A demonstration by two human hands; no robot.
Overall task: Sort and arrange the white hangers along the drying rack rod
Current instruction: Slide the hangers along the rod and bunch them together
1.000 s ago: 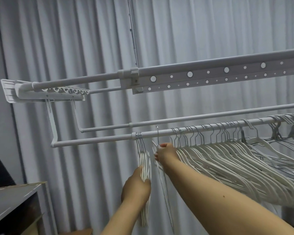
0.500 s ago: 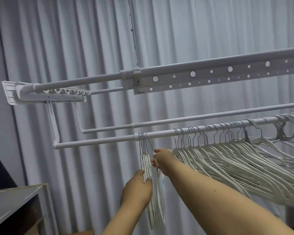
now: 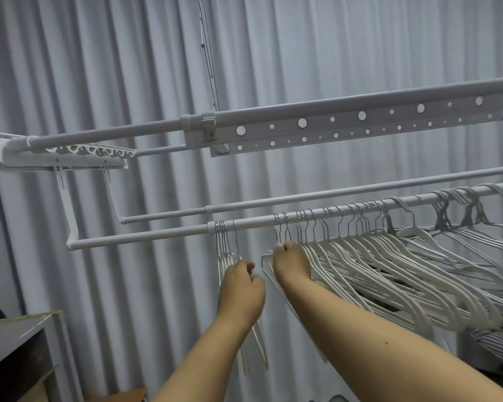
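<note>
A white rack rod [image 3: 145,235] runs from lower left up to the right. A small bunch of white hangers [image 3: 225,250] hangs close together near the rod's joint, and my left hand [image 3: 240,288] is closed around their necks just below the hooks. To the right a long fanned row of white hangers [image 3: 389,268] fills the rod. My right hand [image 3: 291,258] pinches the neck of the leftmost hanger [image 3: 266,264] of that row. A short bare stretch of rod separates the two groups.
A second thinner rod [image 3: 302,197] runs behind, and a perforated upper beam [image 3: 360,123] crosses above. Grey wire hangers [image 3: 459,224] crowd the far right. Pleated grey curtains fill the background. A grey shelf top [image 3: 9,335] sits at lower left.
One hanger joined the left bunch on the rod. My right hand went back right to the fanned row and took hold of its leftmost hanger. My left hand slid up the bunch.
</note>
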